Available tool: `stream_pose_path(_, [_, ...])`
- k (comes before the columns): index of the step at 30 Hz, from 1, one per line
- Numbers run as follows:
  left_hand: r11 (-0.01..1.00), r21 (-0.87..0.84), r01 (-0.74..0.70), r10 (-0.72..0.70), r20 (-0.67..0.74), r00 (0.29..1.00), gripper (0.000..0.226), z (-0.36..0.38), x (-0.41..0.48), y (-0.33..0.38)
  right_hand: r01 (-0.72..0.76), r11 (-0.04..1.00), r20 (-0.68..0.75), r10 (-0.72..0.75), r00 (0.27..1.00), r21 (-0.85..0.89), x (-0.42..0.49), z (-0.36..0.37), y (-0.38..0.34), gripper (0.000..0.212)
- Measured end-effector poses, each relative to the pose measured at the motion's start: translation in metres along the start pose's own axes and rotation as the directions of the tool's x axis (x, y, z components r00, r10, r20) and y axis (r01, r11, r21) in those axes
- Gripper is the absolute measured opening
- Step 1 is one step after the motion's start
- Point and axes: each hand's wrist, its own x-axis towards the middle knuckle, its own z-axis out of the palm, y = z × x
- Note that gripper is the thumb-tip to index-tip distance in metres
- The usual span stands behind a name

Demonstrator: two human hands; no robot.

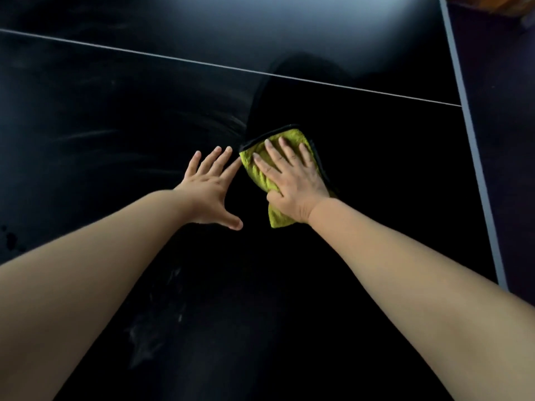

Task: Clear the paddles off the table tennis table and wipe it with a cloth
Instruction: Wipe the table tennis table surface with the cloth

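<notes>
Yellow-green cloth under flat right hand, left hand splayed on dark table

I see a yellow-green terry cloth, nubbly, black-stitched at its edge. The dark table tennis tabletop looks smooth and semi-glossy, with dusty smears toward its left edge and pale painted lines.
</notes>
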Motion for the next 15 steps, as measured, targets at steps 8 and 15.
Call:
stream_pose_path(8, [0.994, -0.023, -0.108, 0.082, -0.494, 0.866, 0.065, 0.044, -0.088, 0.018, -0.04, 0.999, 0.036, 0.041, 0.999, -0.015, -0.113, 0.032, -0.083, 0.078])
stream_pose_path(15, [0.982, -0.149, -0.113, 0.012, -0.554, 0.833, 0.028, 0.083, -0.181, 0.016, -0.142, 0.989, -0.026, 0.143, 0.989, 0.05, -0.211, 0.062, -0.164, 0.081])
